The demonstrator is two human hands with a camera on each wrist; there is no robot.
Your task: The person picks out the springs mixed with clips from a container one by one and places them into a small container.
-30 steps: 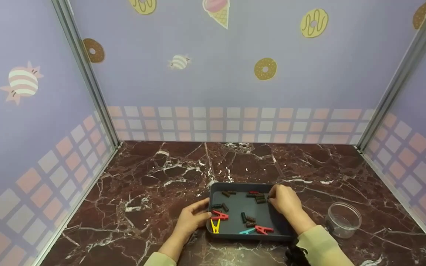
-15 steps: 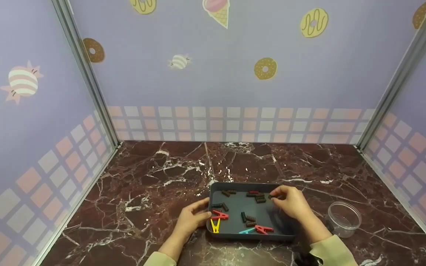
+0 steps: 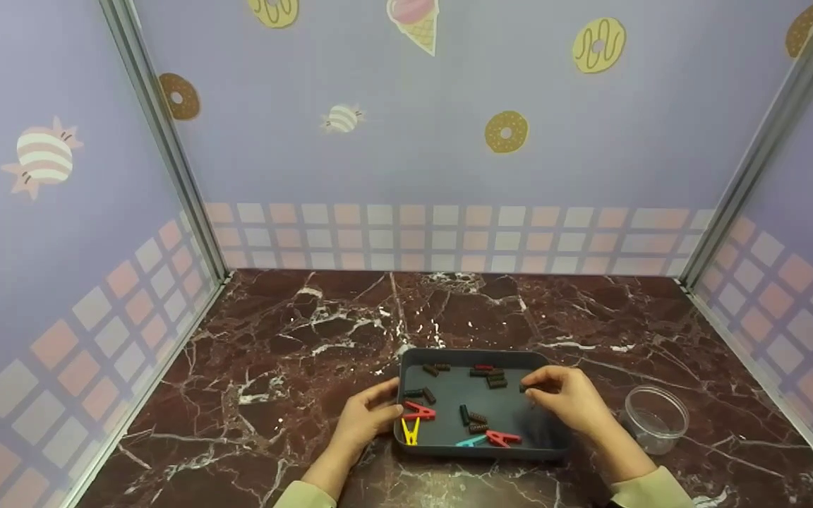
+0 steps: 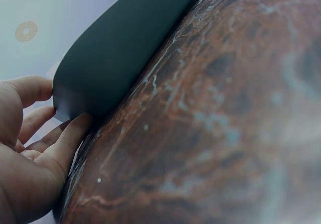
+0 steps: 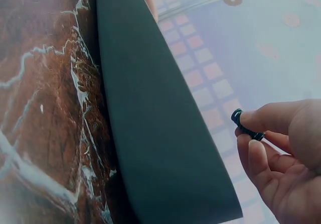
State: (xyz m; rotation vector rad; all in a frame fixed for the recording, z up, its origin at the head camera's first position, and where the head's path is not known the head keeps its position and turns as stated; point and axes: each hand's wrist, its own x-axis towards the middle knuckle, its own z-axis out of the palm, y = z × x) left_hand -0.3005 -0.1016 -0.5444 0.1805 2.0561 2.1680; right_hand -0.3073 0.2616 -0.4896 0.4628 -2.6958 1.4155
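Observation:
In the head view a dark grey tray (image 3: 442,451) holds several small dark springs (image 3: 497,384), a red spring (image 3: 483,367), a yellow clothespin (image 3: 411,432), two red clothespins (image 3: 502,439) and a blue one (image 3: 472,442). My right hand (image 3: 576,402) is over the tray's right side. Between thumb and fingers it pinches a dark green spring (image 5: 246,126), plainest in the right wrist view. My left hand (image 3: 368,420) lies along the tray's left wall, its fairly straight fingers and thumb touching the outside and rim; the left wrist view shows the fingertips (image 4: 42,91) against the wall.
A clear round plastic tub (image 3: 655,420) stands right of the tray, close to the right forearm. Dark red marble tabletop (image 3: 322,317) surrounds both. Patterned panels (image 3: 435,169) enclose the back and sides.
My right hand has drawn a little to the right and toward me, away from the group of springs, carrying the pinched spring. The left hand and the tray have stayed still.

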